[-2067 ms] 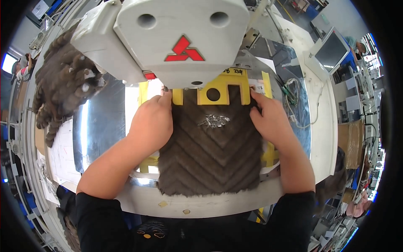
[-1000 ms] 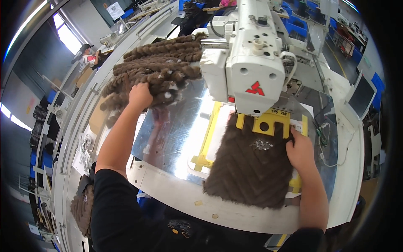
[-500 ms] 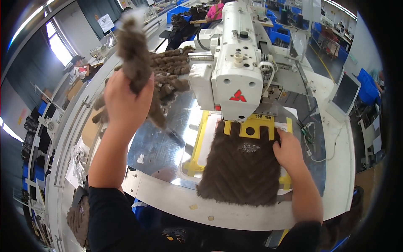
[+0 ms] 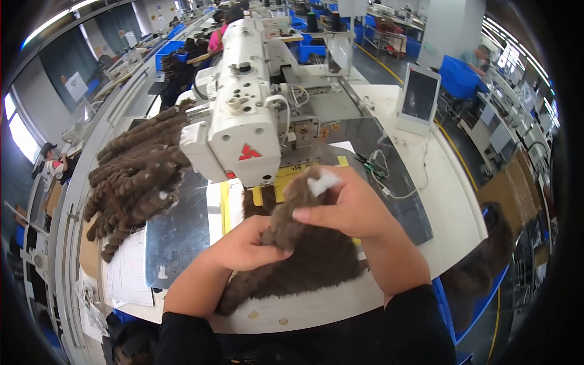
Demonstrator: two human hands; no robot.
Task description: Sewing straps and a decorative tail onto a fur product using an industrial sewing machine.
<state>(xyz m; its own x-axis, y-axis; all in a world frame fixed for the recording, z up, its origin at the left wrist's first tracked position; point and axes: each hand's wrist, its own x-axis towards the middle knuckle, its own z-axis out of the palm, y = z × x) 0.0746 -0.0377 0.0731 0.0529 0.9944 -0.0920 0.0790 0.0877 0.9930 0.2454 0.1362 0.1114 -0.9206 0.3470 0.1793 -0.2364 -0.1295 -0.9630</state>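
Ahead, sewing machine (image 4: 243,118); leftward, fur pile (image 4: 139,167); both hands' fingers (image 4: 272,253) (image 4: 313,215) clamp strip (image 4: 283,224) over panel (image 4: 325,258).

Facing you, the white machine head (image 4: 243,125) bears a red three-part emblem (image 4: 249,152); dark handwritten marks (image 4: 302,168) stand on the yellow plate (image 4: 283,181) beneath.

Pretty bright overall, with strip lights (image 4: 517,45) glowing up top right and a window (image 4: 23,131) on the left basically blown out. The metal plate (image 4: 176,243) throws a soft sheen. The dark fur panel (image 4: 310,267) goes kinda muddy, and the white end of the fur strip (image 4: 287,216) looks smeary. Fisheye bows the table (image 4: 444,216) edge, corners go black, far background's mushy.
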